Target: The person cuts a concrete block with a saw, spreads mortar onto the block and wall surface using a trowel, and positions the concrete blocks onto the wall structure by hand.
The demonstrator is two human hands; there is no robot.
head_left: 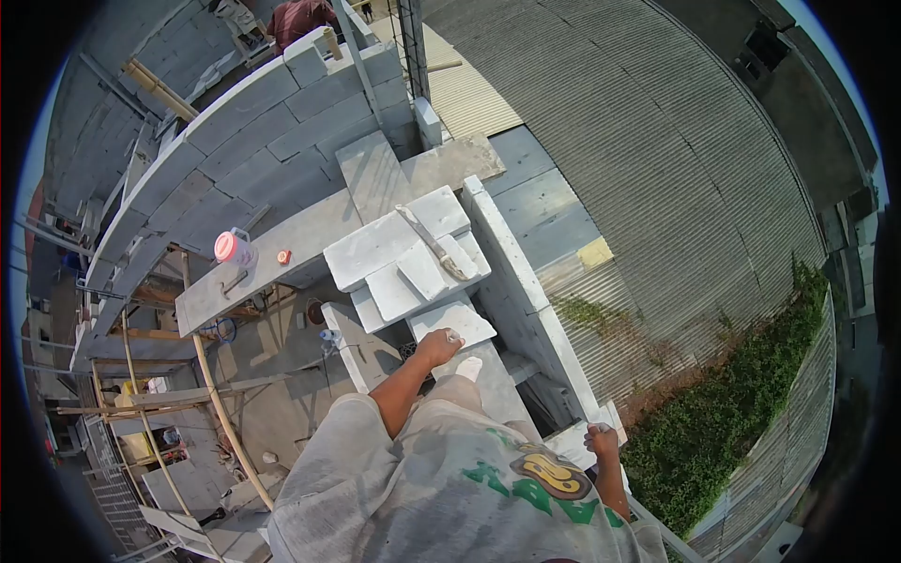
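Note:
My left hand [439,347] is closed, fingers curled in, over a white block [454,324] that lies in front of me. Whether anything small is inside that fist is hidden. Beyond it rests a stack of pale lightweight blocks [380,246], with a smaller cut piece [422,268] on top. A long, narrow, dusty tool [427,236] lies across the stack; its exact kind is unclear. On the right, my right hand [602,439] has its fingers curled beside the near end of a low block wall [526,286]. What it grips, if anything, cannot be made out.
A jug with a pink lid [235,250] and a small orange object [283,257] sit on the grey ledge [319,222]. Left, bamboo poles [218,399] stand over a lower floor. A corrugated roof [619,122] and green plants [718,441] lie right. Another person [298,21] is at the top.

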